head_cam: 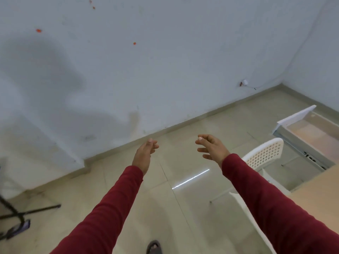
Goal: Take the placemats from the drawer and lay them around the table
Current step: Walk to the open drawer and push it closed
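Nearest the camera, a dark sandal (154,246) rests on the tiled floor (113,182) between two dark red sleeves (102,217). Both arms reach forward over the floor. The left hand (145,152) is empty, its fingers loosely curled and close together; the right hand (212,146) is likewise empty, fingers relaxed and slightly spread (neither touches anything). At the right edge, a corner of the wooden table (317,189) shows, with a white perforated chair (264,154) just beside it. Beyond the chair, an open drawer (300,125) with a white front projects from the right; its pale interior is partly in view, and no placemats can be made out there. At lower left stands a black tripod (14,215). Farthest, a white wall (165,52) bears small orange marks.
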